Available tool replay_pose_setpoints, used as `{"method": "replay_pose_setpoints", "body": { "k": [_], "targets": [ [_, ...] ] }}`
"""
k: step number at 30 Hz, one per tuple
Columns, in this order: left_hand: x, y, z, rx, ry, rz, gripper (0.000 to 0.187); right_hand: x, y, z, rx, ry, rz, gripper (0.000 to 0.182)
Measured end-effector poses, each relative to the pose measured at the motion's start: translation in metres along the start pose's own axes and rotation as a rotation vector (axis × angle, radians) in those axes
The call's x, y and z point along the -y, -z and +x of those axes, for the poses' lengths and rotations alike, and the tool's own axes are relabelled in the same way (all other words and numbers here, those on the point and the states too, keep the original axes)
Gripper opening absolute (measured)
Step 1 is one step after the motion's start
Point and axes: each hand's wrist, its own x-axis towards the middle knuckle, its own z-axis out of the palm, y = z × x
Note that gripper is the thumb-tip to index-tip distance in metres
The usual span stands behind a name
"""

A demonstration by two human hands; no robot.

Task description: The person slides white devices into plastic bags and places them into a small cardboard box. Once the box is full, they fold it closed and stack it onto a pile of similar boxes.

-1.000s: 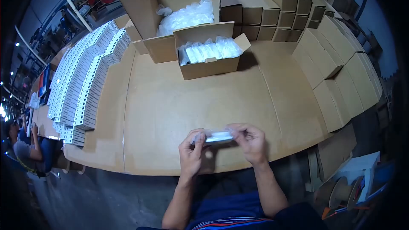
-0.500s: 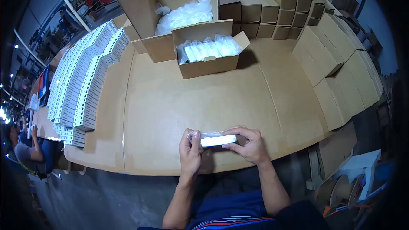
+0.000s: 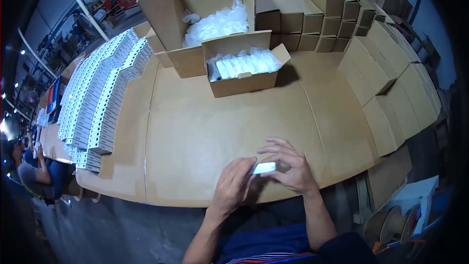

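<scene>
My left hand is closed round a white bar-shaped piece and covers most of it, leaving one end showing on the right. Just beside that end, my right hand has its fingers spread apart, with the thumb right at the piece. Both hands are above the near part of the cardboard-covered table. Farther back, an open carton holds several white pieces in clear plastic wrap, packed in a row.
Behind the carton stands a larger box of loose clear plastic bags. Stacked white units with dark square openings line the left side. Brown cartons are piled at the back, others at the right. Another person sits far left.
My left hand has turned and moved right, now covering most of the white piece. My right hand has let go of its end and spread its fingers. The view has shifted slightly.
</scene>
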Motion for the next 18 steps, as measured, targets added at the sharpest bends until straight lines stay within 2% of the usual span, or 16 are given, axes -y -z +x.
{"method": "replay_pose_setpoints", "body": {
  "k": [3, 9, 12, 13, 18],
  "targets": [
    [0.0, 0.003, -0.012, 0.016, 0.085, -0.113, 0.047, 0.008, 0.004, 0.0, 0.024, 0.041, 0.042, 0.034],
    [0.016, 0.002, -0.025, -0.035, 0.21, -0.349, 0.047, 0.015, 0.003, 0.004, -0.022, -0.044, -0.034, 0.03],
    [0.03, 0.011, -0.019, 0.002, 0.154, -0.34, 0.051, 0.011, 0.012, 0.007, 0.206, 0.052, -0.102, 0.029],
    [0.032, 0.016, -0.015, 0.014, 0.125, -0.281, 0.052, 0.016, 0.015, 0.015, 0.221, 0.165, -0.196, 0.026],
    [0.055, 0.035, 0.009, 0.083, 0.124, -0.269, 0.052, 0.027, 0.019, 0.048, 0.396, 0.2, -0.326, 0.016]
  ]
}}
